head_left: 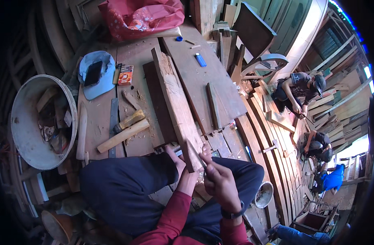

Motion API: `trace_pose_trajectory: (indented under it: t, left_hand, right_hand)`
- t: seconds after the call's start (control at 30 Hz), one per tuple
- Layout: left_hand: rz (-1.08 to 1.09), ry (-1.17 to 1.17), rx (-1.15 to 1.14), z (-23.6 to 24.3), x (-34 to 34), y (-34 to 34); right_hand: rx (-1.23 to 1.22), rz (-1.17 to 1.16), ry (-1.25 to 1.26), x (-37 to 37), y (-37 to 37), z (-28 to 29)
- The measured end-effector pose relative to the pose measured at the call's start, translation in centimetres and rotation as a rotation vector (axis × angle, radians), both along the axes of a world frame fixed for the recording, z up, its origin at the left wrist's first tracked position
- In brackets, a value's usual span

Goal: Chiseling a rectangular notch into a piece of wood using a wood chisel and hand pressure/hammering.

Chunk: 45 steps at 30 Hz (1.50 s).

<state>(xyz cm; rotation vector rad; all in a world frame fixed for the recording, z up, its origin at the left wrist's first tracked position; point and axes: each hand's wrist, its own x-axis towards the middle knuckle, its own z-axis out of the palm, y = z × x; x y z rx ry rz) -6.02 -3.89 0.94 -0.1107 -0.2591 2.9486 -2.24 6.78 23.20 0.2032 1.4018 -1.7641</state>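
Note:
A long, rough-edged wooden piece (177, 96) slants from the bench toward my lap, its near end between my knees. My left hand (188, 178) is under that end, fingers mostly hidden by the wood; it appears to grip it from below. My right hand (222, 179) is closed around the handle of a narrow-bladed tool (195, 152), a chisel or a knife. Its blade lies against the face of the wood near the end. A dark board (156, 100) lies beneath the wooden piece. Pale shavings are scattered about.
Left on the bench are a light blue cap (98, 87) with a phone (93, 73), a small red box (126, 75) and a pale wooden bar (123, 135). A white bucket (42, 161) holds scraps. A blue lighter (201, 60) lies rightward. Several people work at the right, one in blue (333, 179).

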Motion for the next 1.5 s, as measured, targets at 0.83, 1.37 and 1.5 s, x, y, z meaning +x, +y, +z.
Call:
trace_pose_trajectory:
  t: [0.83,1.37,1.5]
  left_hand:
    - [-0.048,0.083,0.017,1.5,0.7,-0.2]
    - [0.069,0.158,0.186,-5.6,-1.7,2.9]
    - [0.058,0.195,0.175,-4.3,-1.9,2.3]
  right_hand:
    - [0.854,0.379,0.969,1.9,-2.4,-1.4]
    - [-0.156,-0.025,-0.132,-0.2,0.9,-1.0]
    - [-0.217,-0.017,-0.182,-0.3,1.4,-1.8]
